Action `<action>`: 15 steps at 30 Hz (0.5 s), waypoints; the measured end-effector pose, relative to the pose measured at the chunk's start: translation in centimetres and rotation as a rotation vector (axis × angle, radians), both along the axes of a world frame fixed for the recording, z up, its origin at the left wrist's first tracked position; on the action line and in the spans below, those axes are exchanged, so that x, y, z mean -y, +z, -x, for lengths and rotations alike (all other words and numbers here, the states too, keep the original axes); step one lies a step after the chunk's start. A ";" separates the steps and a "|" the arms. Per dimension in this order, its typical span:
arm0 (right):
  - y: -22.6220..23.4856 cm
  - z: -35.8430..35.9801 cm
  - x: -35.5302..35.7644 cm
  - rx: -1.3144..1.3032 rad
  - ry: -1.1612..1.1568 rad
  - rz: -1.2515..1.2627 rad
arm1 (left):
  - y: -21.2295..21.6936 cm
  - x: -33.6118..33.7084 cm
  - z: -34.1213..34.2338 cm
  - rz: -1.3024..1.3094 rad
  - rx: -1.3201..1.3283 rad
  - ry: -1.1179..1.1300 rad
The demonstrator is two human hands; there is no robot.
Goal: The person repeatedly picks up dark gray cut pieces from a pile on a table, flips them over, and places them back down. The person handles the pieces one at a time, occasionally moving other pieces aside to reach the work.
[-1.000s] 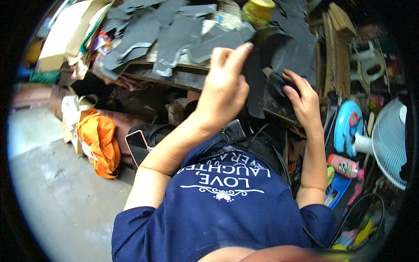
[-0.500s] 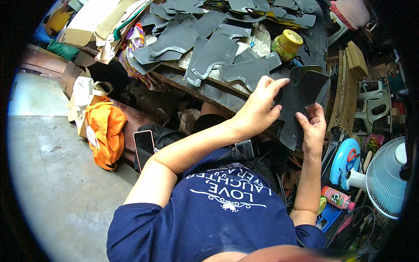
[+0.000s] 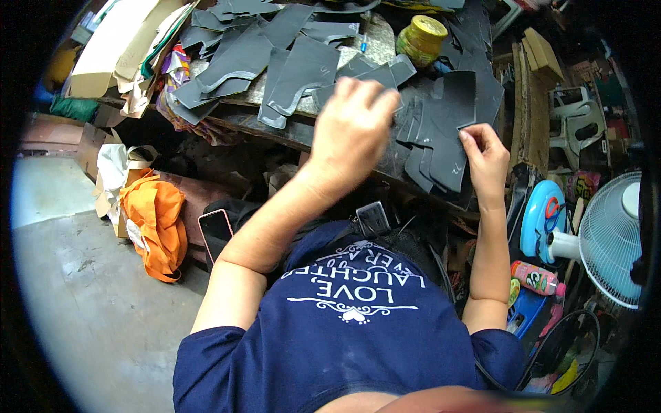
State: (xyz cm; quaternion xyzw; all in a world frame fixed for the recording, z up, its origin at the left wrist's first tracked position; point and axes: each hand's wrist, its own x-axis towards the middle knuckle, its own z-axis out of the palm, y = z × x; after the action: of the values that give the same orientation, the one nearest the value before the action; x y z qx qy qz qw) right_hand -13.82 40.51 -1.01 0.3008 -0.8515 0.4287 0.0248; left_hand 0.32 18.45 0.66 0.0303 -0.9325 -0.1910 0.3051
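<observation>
My right hand (image 3: 487,148) pinches the edge of a black cut-out sheet piece (image 3: 451,141), which lies over a small stack of similar pieces (image 3: 417,155) at the right front of the table. To the left, my left hand (image 3: 354,127) is over another black piece with a grey curved band along its edge. Its fingers bend downward and are smeared by motion, so I cannot see whether they hold that piece. Just left of this hand lie more banded black pieces (image 3: 306,69), overlapping one another.
A yellow-lidded jar (image 3: 421,40) and a blue pen (image 3: 364,43) stand and lie among the pieces. Cardboard (image 3: 103,51) is at the left. An orange cloth bag (image 3: 153,224) hangs low left; a white fan (image 3: 613,237) and a pink bottle (image 3: 536,277) are at right.
My left hand has let go of the black piece and moved left over the banded ones. The black piece, lifted and bent before, now lies flatter on the stack, its edge in my right hand.
</observation>
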 end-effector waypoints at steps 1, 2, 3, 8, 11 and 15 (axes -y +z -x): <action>0.1 0.4 0.0 0.029 -0.016 0.040 | 0.0 0.7 0.0 0.060 0.015 0.081; 0.2 0.8 -0.2 0.065 -0.050 0.041 | -0.1 1.4 0.1 0.092 0.108 0.113; 0.3 1.2 -0.5 0.197 -0.040 0.087 | -0.3 1.9 0.1 0.136 0.120 0.138; 0.7 0.9 -1.3 0.277 -0.018 0.078 | -1.2 3.0 0.1 0.178 0.189 0.139; 0.5 -0.4 -1.0 0.200 0.019 -0.137 | -1.3 3.3 0.5 0.163 0.195 0.135; 0.4 -0.7 -0.6 0.267 0.054 -0.031 | -1.1 3.7 1.1 0.084 0.106 0.204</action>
State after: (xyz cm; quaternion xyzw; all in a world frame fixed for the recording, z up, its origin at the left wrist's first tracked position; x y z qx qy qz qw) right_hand -13.10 41.13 -0.66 0.2642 -0.8453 0.4524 -0.1051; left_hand -0.80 14.74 -0.47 0.1223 -0.9465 -0.1181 0.2743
